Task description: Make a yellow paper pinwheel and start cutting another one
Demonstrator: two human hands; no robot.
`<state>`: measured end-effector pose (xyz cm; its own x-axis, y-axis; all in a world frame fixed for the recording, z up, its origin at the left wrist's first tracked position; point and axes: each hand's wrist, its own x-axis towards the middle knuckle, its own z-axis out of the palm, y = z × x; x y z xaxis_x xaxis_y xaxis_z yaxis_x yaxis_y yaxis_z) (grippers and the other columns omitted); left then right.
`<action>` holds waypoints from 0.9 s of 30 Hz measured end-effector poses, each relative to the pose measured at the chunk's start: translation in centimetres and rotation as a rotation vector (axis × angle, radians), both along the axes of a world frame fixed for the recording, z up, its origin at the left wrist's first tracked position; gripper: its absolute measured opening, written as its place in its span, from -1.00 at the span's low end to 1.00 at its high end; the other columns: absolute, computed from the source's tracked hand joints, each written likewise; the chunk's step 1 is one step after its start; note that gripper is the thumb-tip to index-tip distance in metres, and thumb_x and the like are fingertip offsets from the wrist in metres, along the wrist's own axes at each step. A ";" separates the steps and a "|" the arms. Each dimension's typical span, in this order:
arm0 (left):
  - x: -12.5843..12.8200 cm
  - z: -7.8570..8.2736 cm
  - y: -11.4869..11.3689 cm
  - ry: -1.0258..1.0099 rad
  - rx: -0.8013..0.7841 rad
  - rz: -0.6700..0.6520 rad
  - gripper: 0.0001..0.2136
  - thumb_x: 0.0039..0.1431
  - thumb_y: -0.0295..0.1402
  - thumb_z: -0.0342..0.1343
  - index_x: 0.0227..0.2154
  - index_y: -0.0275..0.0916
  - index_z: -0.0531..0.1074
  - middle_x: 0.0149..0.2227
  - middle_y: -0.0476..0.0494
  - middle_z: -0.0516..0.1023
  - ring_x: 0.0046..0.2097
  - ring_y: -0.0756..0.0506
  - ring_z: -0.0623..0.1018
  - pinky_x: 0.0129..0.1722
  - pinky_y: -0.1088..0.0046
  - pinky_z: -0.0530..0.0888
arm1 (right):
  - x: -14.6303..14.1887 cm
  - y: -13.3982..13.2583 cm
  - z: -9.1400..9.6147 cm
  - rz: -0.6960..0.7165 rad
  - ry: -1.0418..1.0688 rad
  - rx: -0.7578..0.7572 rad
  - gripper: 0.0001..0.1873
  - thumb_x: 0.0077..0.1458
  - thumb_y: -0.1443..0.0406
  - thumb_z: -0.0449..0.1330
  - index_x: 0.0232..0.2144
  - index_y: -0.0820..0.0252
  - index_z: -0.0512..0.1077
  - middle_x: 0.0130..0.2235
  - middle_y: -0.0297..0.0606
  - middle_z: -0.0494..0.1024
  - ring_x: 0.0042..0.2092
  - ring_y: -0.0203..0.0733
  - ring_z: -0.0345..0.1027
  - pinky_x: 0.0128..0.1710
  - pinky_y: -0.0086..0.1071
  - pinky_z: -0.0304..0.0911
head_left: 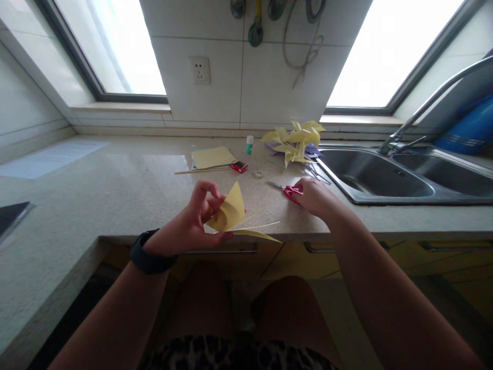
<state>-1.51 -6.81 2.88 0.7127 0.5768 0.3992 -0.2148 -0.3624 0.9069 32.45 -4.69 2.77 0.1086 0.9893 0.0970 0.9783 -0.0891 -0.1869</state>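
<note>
My left hand (pixel 196 218) pinches a folded, partly cut piece of yellow paper (pixel 231 213) just above the counter's front edge; thin cut strips trail off to its right. My right hand (pixel 314 195) rests on the counter with its fingers closed around the red handles of a pair of scissors (pixel 287 190), whose blades point left. A black band sits on my left wrist.
Behind lie a stack of yellow paper (pixel 211 156), a thin stick (pixel 200 170), a small red box (pixel 239 166), a tape roll (pixel 259 174), a glue stick (pixel 249 145) and a pile of yellow paper pinwheels (pixel 296 141). A steel sink (pixel 385 177) with tap is at right.
</note>
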 end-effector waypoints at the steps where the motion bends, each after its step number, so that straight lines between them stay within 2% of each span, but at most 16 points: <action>1: -0.1 0.1 0.1 0.022 0.032 0.016 -0.49 0.11 -0.56 0.31 -0.10 0.00 0.12 -0.10 0.00 0.41 -0.10 0.00 0.53 -0.13 0.50 0.48 | 0.1 0.0 0.1 0.010 -0.002 -0.009 -0.75 0.16 0.19 0.23 -0.39 0.26 0.58 -0.44 -0.09 0.55 -0.42 -0.16 0.30 -0.44 -0.31 0.00; 6: -0.3 0.1 0.0 0.104 0.200 0.030 -0.79 0.14 -0.52 0.29 -0.28 -0.18 0.37 -0.17 -0.07 0.48 -0.09 -0.06 0.52 -0.11 0.44 0.46 | 0.5 -0.4 0.7 0.036 0.047 -0.061 -0.73 0.07 0.17 0.27 -0.53 0.24 0.57 -0.55 -0.15 0.49 -0.48 -0.19 0.25 -0.45 -0.29 -0.02; 11: -0.4 0.2 -0.4 0.114 0.220 0.027 -0.86 0.14 -0.52 0.30 -0.33 -0.24 0.44 -0.13 -0.18 0.54 -0.01 -0.16 0.54 -0.08 0.35 0.48 | 0.7 -2.6 1.2 0.113 0.200 -0.086 -0.65 0.11 0.05 0.24 -0.39 0.24 0.57 -0.49 -0.16 0.54 -0.45 -0.18 0.31 -0.45 -0.31 0.09; 15: -0.7 0.5 -1.0 0.076 0.189 -0.018 -0.86 0.13 -0.53 0.32 -0.34 -0.23 0.47 -0.14 -0.19 0.56 -0.05 -0.15 0.56 -0.11 0.36 0.48 | 0.6 -6.4 1.8 0.279 0.424 -0.170 -0.62 0.24 0.02 0.11 -0.16 0.19 0.47 -0.28 -0.19 0.61 -0.36 -0.24 0.41 -0.41 -0.40 0.26; 16: -0.8 0.6 -1.2 0.069 0.174 -0.026 -0.87 0.12 -0.53 0.32 -0.36 -0.24 0.47 -0.17 -0.17 0.56 -0.08 -0.13 0.56 -0.13 0.38 0.48 | 0.5 -7.5 2.1 0.364 0.580 -0.230 -0.62 0.23 0.01 0.14 -0.14 0.20 0.44 -0.27 -0.19 0.59 -0.36 -0.25 0.39 -0.43 -0.41 0.26; 18: -0.9 0.7 -1.6 0.053 0.132 -0.050 -0.86 0.10 -0.52 0.34 -0.40 -0.25 0.48 -0.22 -0.16 0.55 -0.14 -0.12 0.57 -0.19 0.41 0.49 | 0.2 -9.6 3.0 0.476 0.757 -0.357 -0.63 0.17 0.02 0.26 -0.20 0.19 0.41 -0.35 -0.28 0.52 -0.47 -0.33 0.27 -0.53 -0.46 0.19; 21: -1.0 0.4 -2.3 0.013 0.044 -0.132 -0.85 0.07 -0.50 0.37 -0.43 -0.26 0.48 -0.19 -0.20 0.56 -0.17 -0.11 0.56 -0.21 0.42 0.50 | -0.8 -11.6 4.8 0.580 0.781 -0.456 -0.69 0.09 0.11 0.37 -0.31 0.20 0.41 -0.36 -0.32 0.45 -0.38 -0.31 0.28 -0.43 -0.47 0.25; 23: -0.8 0.0 -2.6 -0.005 -0.017 -0.185 -0.85 0.06 -0.50 0.38 -0.42 -0.26 0.49 -0.17 -0.21 0.55 -0.19 -0.10 0.57 -0.22 0.42 0.51 | -1.4 -12.1 5.6 0.642 0.759 -0.522 -0.66 0.04 0.12 0.41 -0.28 0.22 0.44 -0.37 -0.34 0.42 -0.35 -0.28 0.27 -0.39 -0.46 0.24; 27: -0.3 -0.8 -2.9 -0.017 -0.072 -0.221 -0.86 0.04 -0.49 0.39 -0.41 -0.24 0.52 -0.22 -0.19 0.55 -0.17 -0.13 0.57 -0.19 0.38 0.50 | -2.3 -11.9 5.5 0.664 0.713 -0.630 -0.62 -0.04 0.12 0.46 -0.32 0.23 0.45 -0.41 -0.36 0.41 -0.38 -0.29 0.23 -0.43 -0.45 0.18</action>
